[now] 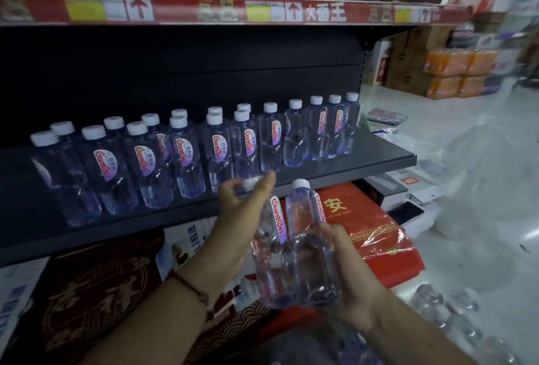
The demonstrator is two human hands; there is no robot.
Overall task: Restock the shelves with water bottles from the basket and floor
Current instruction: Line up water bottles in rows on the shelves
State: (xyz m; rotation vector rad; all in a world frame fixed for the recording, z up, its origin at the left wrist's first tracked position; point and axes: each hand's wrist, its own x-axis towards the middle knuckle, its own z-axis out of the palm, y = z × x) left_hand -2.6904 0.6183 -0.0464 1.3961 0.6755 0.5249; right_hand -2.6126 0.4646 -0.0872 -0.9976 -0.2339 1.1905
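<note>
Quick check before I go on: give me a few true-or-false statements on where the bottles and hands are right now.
1. Two water bottles are held in front of the shelf. True: the left bottle and the right bottle lie side by side.
2. The left hand grips the left bottle near its cap. True.
3. The right hand is empty. False: it holds the bottles' lower ends.
4. The shelf carries no bottles yet. False: a row of shelved bottles stands on it.
5. The shelved bottles have red caps. False: white caps.
</note>
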